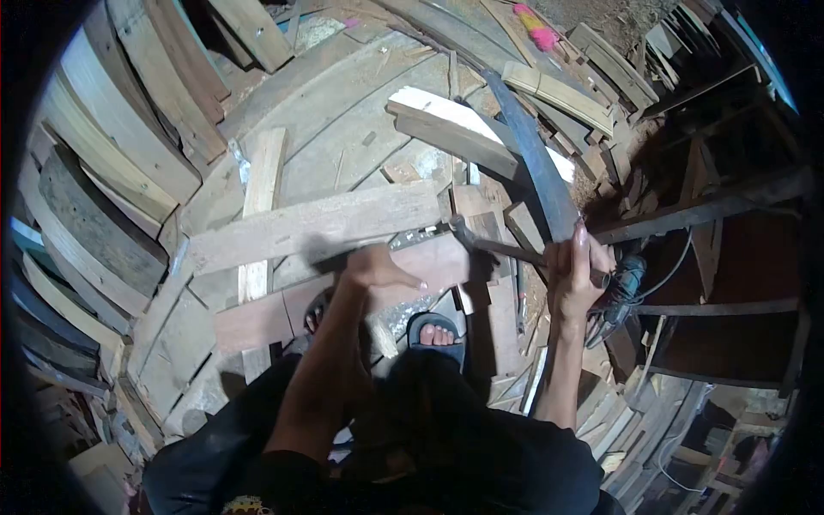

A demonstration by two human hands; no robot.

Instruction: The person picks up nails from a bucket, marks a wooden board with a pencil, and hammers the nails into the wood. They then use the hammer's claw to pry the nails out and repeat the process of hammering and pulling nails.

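Observation:
My right hand is closed round the handle of a hammer, whose head points left over the planks. My left hand rests at the far edge of a pinkish wooden plank, thumb stretched to the right across it; its other fingers curl down out of sight. Just beyond lies a second pale plank, roughly parallel to the first. Both cross a narrow light batten. A dark blue-grey strip runs from beyond my right hand to the upper middle.
Curved boards stand stacked on the left. A white-edged timber block and offcuts lie ahead on the plank floor. A dark wooden frame is on the right. My sandalled foot is beside the near plank.

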